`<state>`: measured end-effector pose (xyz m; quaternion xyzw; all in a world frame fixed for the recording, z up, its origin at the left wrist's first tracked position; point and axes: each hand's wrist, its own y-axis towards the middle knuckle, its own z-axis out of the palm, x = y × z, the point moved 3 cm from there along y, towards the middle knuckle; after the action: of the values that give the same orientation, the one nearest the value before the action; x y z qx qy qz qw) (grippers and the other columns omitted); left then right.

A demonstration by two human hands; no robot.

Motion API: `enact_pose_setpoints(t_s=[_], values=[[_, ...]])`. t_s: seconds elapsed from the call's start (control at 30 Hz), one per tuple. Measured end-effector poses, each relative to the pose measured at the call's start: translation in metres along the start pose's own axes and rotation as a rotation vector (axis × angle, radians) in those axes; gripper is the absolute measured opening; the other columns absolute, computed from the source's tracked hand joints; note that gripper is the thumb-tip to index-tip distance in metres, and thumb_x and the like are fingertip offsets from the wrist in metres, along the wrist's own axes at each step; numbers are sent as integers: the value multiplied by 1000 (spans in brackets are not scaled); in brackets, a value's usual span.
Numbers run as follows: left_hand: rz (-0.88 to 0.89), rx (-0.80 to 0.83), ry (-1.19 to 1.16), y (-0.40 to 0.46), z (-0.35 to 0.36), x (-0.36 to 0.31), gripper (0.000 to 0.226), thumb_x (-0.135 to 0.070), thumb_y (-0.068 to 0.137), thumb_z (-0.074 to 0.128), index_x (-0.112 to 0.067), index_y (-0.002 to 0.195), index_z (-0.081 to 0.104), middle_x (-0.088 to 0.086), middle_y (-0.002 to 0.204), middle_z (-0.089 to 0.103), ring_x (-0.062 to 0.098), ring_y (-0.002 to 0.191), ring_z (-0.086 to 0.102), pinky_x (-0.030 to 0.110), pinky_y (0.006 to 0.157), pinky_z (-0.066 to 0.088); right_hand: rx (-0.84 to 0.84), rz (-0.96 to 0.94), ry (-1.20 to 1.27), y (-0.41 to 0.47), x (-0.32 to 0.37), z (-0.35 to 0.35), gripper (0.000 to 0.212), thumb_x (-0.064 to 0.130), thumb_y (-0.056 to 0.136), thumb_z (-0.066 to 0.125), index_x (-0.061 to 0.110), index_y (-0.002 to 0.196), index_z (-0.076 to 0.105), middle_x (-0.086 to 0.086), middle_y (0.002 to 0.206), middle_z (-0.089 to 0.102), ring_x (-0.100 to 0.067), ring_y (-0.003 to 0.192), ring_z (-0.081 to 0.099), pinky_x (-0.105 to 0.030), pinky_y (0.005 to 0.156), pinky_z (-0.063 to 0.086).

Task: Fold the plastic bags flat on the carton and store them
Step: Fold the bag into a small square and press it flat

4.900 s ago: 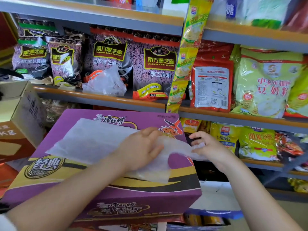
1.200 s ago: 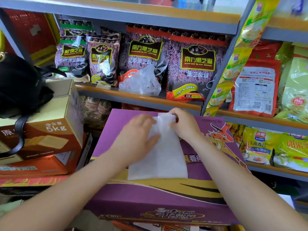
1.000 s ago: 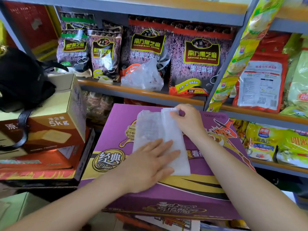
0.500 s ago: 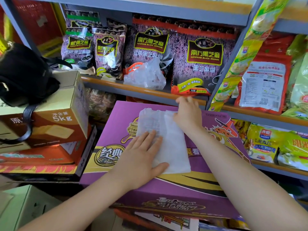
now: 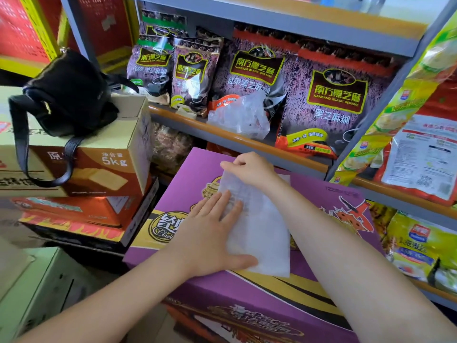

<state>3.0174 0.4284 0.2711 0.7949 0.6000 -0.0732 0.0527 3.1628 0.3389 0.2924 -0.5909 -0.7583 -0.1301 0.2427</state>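
Observation:
A white translucent plastic bag, folded into a narrow upright strip, lies flat on the purple carton. My left hand presses on the bag's left side with straight fingers. My right hand pinches the bag's far edge with curled fingers, over the carton's far side. A crumpled bundle of clear plastic bags sits on the shelf behind the carton, against the sesame packets.
A brown 5 kg box with a black handbag on it stands at the left, on a stack of orange boxes. Shelves packed with food packets rise right behind the carton. A grey shelf post slants at right.
The wide spread bag has been folded into a narrow strip. Over the last second my left hand slid up along it and my right hand closed on its far edge.

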Motion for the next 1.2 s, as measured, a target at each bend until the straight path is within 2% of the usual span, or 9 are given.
enact_pose_setpoints(t_s=[0.2, 0.3, 0.43, 0.57, 0.73, 0.87, 1.03, 1.1, 1.2], values=[[1, 8, -20, -1, -2, -1, 112, -87, 50, 14, -32, 145, -8, 0, 154, -17, 14, 141, -15, 27, 109, -14, -18, 13, 150, 10, 2, 6, 32, 47, 84, 60, 17, 74, 68, 6, 80, 64, -23, 101, 52, -37, 87, 31], [5, 9, -5, -2, -2, -1, 112, -87, 51, 14, -32, 144, -11, -1, 153, -20, 13, 141, -17, 27, 107, -16, -86, -28, 73, 12, 1, 9, 19, 37, 88, 58, 20, 84, 67, 9, 83, 60, -24, 108, 49, -36, 87, 28], [9, 7, 12, -3, 0, -1, 111, -87, 52, 13, -31, 144, -12, -1, 153, -21, 13, 141, -17, 27, 108, -16, -260, -346, -45, -1, 6, -2, 19, 15, 93, 49, 16, 99, 66, -3, 104, 63, -28, 107, 53, -40, 89, 43], [15, 23, 39, -2, 1, -2, 111, -87, 53, 11, -28, 144, -14, 2, 153, -19, 15, 141, -17, 28, 109, -15, 67, -643, -291, -34, 1, -2, 37, 15, 98, 40, 15, 134, 49, -2, 144, 45, -16, 136, 36, -34, 110, 31], [18, 35, 68, -2, 1, -1, 112, -87, 52, 8, -26, 144, -14, 4, 153, -19, 16, 141, -18, 29, 109, -14, 315, -468, -341, -28, -19, 12, 52, 37, 101, 19, 20, 149, 8, 7, 158, 0, -6, 145, -2, -30, 119, -2], [16, 40, 68, -1, 1, -2, 115, -86, 50, 6, -25, 145, -12, 4, 154, -18, 15, 141, -17, 30, 112, -11, 166, -410, -446, -38, -26, -8, 59, 46, 99, 13, 19, 150, 3, 6, 158, -5, -6, 145, -8, -26, 117, -8], [18, 33, 63, -1, 2, -2, 116, -88, 50, 7, -25, 145, -11, 4, 154, -18, 16, 141, -15, 29, 111, -11, 202, -336, -528, -96, -53, -3, 102, 76, 66, -9, 17, 149, -6, 5, 157, -13, -9, 145, -11, -30, 116, -6], [16, 40, 72, -2, 0, -3, 122, -94, 47, 7, -24, 145, -11, 5, 154, -18, 17, 141, -15, 29, 111, -11, 191, -272, -518, -91, -58, 0, 97, 78, 73, -3, 19, 149, -6, 5, 158, -13, -8, 145, -12, -30, 117, -6], [12, 35, 83, -3, -1, -5, 121, -88, 47, -2, -18, 146, -9, 5, 154, -17, 18, 142, -15, 29, 111, -9, 160, -240, -490, -73, -58, -2, 70, 58, 94, 16, 20, 150, -3, 5, 158, -10, -9, 145, -9, -31, 118, -6]])
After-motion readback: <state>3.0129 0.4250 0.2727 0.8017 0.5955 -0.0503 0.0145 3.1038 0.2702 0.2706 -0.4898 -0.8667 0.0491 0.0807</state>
